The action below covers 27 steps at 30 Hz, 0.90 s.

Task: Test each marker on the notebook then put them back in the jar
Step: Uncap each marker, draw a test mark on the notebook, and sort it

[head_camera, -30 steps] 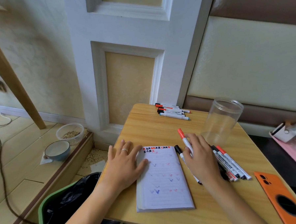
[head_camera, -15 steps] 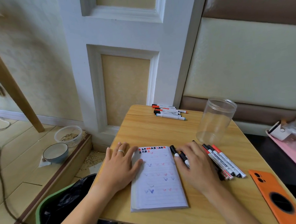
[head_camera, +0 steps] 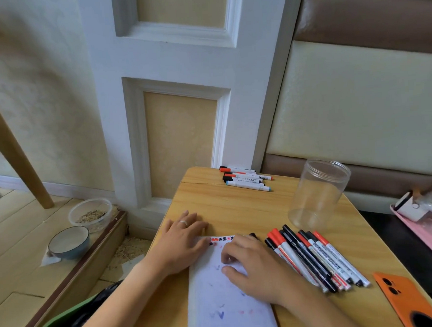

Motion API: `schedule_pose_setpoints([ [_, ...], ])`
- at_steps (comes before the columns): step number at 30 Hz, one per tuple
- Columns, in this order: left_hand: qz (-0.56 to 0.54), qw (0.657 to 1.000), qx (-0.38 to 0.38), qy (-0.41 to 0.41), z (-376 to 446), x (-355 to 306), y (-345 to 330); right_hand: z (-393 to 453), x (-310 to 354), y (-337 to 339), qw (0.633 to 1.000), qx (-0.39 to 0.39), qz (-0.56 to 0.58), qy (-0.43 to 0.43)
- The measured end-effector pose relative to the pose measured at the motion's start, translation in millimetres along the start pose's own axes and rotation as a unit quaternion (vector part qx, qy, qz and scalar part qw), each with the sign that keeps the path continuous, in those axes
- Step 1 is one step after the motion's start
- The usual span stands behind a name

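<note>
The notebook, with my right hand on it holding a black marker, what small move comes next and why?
Probably uncap the marker in the right hand and make a test stroke. The left hand already steadies the notebook, its page shows earlier marks, and the jar stands empty.

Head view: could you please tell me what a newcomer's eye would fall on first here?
Two hands meet on the open notebook at the table's near edge: left hand flat, right hand holding a black-capped marker. Right of them lies a marker bundle, with the empty clear jar just behind.
</note>
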State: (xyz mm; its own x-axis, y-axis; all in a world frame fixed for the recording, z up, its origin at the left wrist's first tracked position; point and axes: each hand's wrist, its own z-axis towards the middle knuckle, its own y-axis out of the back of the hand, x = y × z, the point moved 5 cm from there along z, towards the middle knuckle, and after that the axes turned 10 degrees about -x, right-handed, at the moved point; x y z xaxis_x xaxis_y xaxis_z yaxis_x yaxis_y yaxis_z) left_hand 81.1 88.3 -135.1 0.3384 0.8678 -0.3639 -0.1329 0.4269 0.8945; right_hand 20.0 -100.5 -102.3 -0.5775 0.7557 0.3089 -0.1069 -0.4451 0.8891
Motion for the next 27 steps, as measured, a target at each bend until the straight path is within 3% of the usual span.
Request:
schedule_pose_setpoints([
  [4,0.01,1.0,-0.018,-0.018,5,1,-13,37,-16,2,0.998,0.046,0.02,-0.025],
  [14,0.004,1.0,-0.002,-0.008,2,0,-10,148,-141,11,0.974,-0.081,-0.135,-0.161],
  [27,-0.001,1.0,-0.014,-0.017,1,1,-12,168,-173,-4,0.946,-0.132,-0.208,-0.211],
])
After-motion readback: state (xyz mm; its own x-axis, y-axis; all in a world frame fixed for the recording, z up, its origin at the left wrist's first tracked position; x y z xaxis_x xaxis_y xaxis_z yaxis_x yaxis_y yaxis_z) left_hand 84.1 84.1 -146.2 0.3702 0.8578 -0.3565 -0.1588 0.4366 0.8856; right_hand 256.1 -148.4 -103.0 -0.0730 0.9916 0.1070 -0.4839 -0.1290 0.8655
